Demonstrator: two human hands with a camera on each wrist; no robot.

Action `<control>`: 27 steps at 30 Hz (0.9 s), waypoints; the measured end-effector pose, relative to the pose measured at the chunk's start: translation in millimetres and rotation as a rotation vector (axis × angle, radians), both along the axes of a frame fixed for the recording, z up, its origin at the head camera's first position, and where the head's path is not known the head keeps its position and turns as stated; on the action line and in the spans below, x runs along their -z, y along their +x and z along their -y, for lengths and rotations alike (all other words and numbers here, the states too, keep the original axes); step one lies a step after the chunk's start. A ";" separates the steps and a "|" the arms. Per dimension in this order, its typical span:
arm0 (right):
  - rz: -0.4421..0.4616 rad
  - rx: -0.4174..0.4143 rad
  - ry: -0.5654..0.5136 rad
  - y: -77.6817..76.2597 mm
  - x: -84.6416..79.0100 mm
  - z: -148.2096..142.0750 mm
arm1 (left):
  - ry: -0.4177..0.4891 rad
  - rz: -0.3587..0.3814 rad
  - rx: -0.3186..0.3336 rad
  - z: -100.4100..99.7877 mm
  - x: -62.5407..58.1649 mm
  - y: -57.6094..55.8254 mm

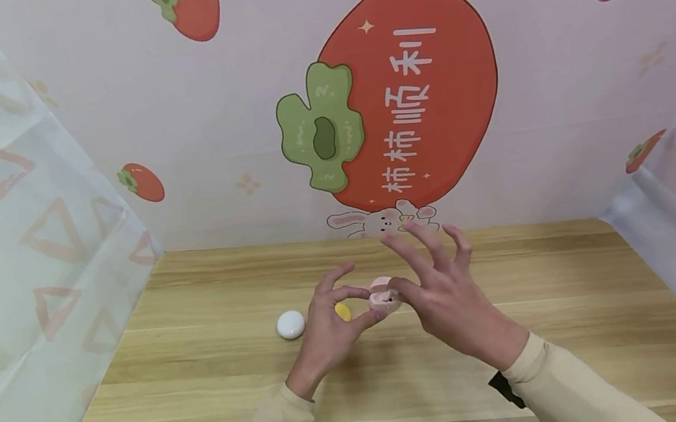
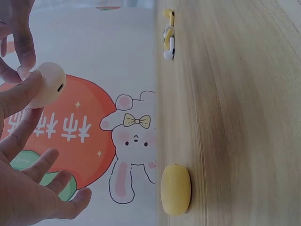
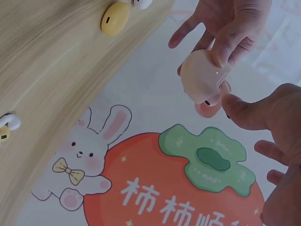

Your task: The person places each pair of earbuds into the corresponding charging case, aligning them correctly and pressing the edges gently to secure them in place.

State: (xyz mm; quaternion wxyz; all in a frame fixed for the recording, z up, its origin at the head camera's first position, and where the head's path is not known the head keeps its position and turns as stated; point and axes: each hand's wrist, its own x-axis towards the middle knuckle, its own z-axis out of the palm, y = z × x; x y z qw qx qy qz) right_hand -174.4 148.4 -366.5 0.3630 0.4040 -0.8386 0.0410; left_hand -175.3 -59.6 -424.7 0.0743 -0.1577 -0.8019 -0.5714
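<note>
In the head view, the left hand point(image 1: 327, 322) grips the pink case point(image 1: 386, 306) above the table point(image 1: 221, 392) between thumb and index finger; its lid stands open. The right hand point(image 1: 446, 290), just to the right, has thumb and index finger at the case's opening, the other fingers spread apart. On the table to the left lie the white case point(image 1: 291, 324) and, partly hidden behind the left hand, the yellow case point(image 1: 344, 312). The left wrist view shows the right fingertips pinching a small pink bud point(image 2: 22, 72) beside the pink case; yellow and white buds point(image 2: 171, 50) lie together on the table, well right of the yellow case. In the right wrist view, the left thumb presses the pink case's shell, and the right thumb is at its opening.
</note>
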 end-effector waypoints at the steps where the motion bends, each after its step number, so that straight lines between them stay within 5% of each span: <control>1: -0.003 -0.004 0.002 0.0 0.0 0.4 | -0.002 0.001 0.000 -0.1 0.1 0.0; 13: 0.025 -0.032 0.032 -0.8 4.0 1.5 | -0.016 0.018 0.000 -1.2 -0.9 0.4; 27: 0.131 -0.081 -0.067 -4.2 14.9 -3.4 | -0.013 0.010 0.003 -1.6 0.0 -0.4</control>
